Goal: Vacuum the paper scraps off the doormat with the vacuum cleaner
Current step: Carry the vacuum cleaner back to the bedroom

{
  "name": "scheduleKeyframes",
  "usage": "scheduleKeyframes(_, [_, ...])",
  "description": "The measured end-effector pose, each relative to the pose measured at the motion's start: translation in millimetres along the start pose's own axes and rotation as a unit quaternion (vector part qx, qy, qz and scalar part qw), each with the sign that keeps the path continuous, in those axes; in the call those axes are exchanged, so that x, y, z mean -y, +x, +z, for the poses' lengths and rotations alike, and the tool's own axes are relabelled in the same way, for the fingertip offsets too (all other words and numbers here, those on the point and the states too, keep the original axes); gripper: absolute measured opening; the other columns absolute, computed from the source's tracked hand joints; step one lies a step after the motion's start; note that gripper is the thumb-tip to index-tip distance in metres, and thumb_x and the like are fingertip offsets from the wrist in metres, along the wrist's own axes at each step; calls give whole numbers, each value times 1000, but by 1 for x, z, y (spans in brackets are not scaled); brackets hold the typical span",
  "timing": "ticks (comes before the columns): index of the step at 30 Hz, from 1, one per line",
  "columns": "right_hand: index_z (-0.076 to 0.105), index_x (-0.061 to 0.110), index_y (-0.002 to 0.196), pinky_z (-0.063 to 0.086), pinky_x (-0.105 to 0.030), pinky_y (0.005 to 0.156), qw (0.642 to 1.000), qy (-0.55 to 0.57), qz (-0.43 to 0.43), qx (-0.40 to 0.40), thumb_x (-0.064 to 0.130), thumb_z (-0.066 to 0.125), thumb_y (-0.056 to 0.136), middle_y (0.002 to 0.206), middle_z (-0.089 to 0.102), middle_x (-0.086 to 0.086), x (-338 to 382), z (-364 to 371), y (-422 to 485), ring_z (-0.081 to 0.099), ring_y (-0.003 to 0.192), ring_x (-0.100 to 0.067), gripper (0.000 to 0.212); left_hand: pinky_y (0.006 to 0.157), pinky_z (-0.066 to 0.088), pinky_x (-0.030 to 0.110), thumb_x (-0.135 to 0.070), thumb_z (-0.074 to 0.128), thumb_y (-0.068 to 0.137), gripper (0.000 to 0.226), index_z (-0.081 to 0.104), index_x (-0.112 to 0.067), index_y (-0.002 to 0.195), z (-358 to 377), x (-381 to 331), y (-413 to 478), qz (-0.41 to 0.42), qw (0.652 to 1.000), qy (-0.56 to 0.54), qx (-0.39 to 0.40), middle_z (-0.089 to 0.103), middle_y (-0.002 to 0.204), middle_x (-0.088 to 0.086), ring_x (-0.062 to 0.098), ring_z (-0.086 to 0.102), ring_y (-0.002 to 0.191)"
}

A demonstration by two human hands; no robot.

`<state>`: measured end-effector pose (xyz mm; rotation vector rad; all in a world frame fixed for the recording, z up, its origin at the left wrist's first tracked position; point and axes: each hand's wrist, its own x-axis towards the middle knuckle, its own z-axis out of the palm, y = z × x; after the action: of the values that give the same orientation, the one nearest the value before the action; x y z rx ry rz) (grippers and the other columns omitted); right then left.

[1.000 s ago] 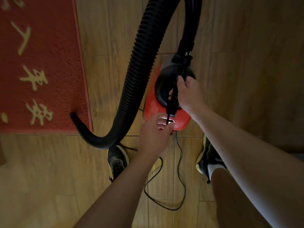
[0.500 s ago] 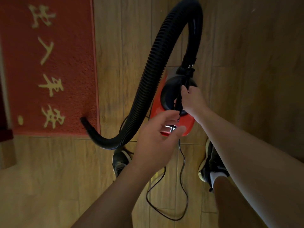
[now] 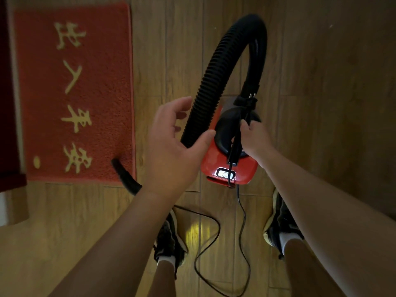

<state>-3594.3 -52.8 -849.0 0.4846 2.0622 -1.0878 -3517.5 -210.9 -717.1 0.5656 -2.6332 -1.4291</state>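
A small red and black vacuum cleaner (image 3: 242, 169) hangs over the wooden floor, held up by its black strap (image 3: 236, 144), which my right hand (image 3: 255, 138) grips. Its ribbed black hose (image 3: 216, 82) arches up and loops down behind my left hand, and the nozzle end (image 3: 123, 173) lies on the corner of the red doormat (image 3: 100, 93) with gold characters. My left hand (image 3: 171, 146) hovers with fingers spread around the hose, just short of touching it. I see no paper scraps on the mat.
A thin black power cord (image 3: 214, 239) trails from the vacuum and loops on the floor between my two dark shoes (image 3: 171, 241). A dark red door or frame edge (image 3: 8, 103) borders the mat on the left.
My left hand has left the switch at the vacuum's rear and risen toward the hose, fingers opening. The view has shifted, showing more of the mat. My right hand keeps its grip.
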Motion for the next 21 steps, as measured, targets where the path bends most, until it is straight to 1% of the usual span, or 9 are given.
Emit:
scheduleKeyframes(2, [65,9,95,57,-51,82,1000,4,6,-5,40,40,103,89,73,-12,-3,2,2,71,83,-29,41,100,50,26,-32,78,81,60,52,-28,135,5,6,-1,-34,999,-11,28,58,126,-18,5,58,120])
scheduleKeyframes(3, [66,8,97,58,-50,81,1000,8,9,-6,39,39,104,89,73,-12,-3,2,2,71,81,-28,41,101,50,23,-32,79,81,63,52,-25,138,8,9,-1,-50,998,-22,42,59,128,-15,3,58,121])
scheduleKeyframes(5, [65,6,101,59,-43,76,1000,20,11,-4,36,38,106,88,74,-13,-3,3,2,72,79,-27,40,93,49,13,-26,79,85,59,51,-28,137,12,13,-1,-71,995,-42,61,61,122,-19,-4,60,114])
scheduleKeyframes(8, [63,6,106,60,-40,72,999,51,10,-9,34,36,107,85,74,-13,-7,6,5,73,75,-27,39,76,47,9,-20,76,90,47,53,-31,130,16,17,0,-88,993,-52,65,62,98,-24,-7,61,91])
scheduleKeyframes(10, [60,8,110,61,-42,72,997,74,19,-9,34,34,108,83,75,-12,-9,10,5,74,73,-27,36,67,45,10,-21,73,93,36,57,-29,123,18,21,0,-90,992,-51,74,60,85,-27,-5,58,76])
scheduleKeyframes(12, [58,11,112,62,-41,72,994,109,27,-13,32,33,108,80,75,-10,-12,14,5,74,71,-26,33,60,43,13,-24,72,94,26,58,-30,115,20,24,-1,-94,990,-54,86,59,79,-24,-2,55,67])
scheduleKeyframes(16, [58,15,109,61,-36,69,977,206,48,-6,33,36,108,75,75,-7,-14,18,2,74,67,-24,29,57,46,20,-30,71,94,17,57,-39,95,23,35,-2,-115,986,-70,96,59,73,-18,2,55,63])
scheduleKeyframes(19, [59,16,102,58,-33,64,974,221,54,-19,34,37,108,69,69,-4,-14,21,-1,68,59,-19,29,58,53,33,-33,70,93,16,56,-40,95,27,43,-3,-120,984,-95,97,59,74,-16,19,61,68])
scheduleKeyframes(21, [59,14,103,55,-31,59,971,230,59,-32,34,37,108,67,65,-2,-11,23,-3,63,54,-15,30,58,48,23,-32,70,93,16,55,-38,96,30,45,-3,-113,982,-114,100,58,73,-19,10,56,65])
